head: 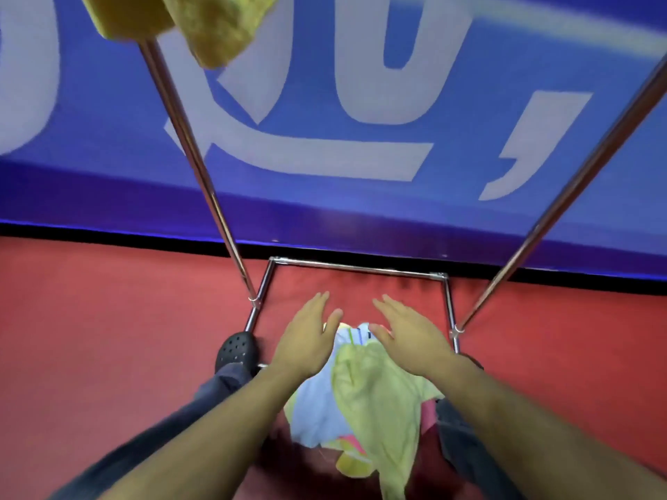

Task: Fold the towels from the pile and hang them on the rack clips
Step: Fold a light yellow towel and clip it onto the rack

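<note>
A pile of towels (364,402) lies on the red floor between my legs, pale green on top with white, light blue and pink beneath. My left hand (306,333) and my right hand (408,337) hover above the pile's far edge, palms down, fingers spread, holding nothing. Two yellow towels (202,23) hang at the top left from the rack, whose clips are out of frame. The rack's two chrome uprights (195,164) rise from a chrome base frame (357,268) on the floor.
A blue banner (325,102) with large white lettering stands behind the rack. The red carpet (90,337) stretches left and right. My black perforated shoe (236,350) rests against the base frame's left rail.
</note>
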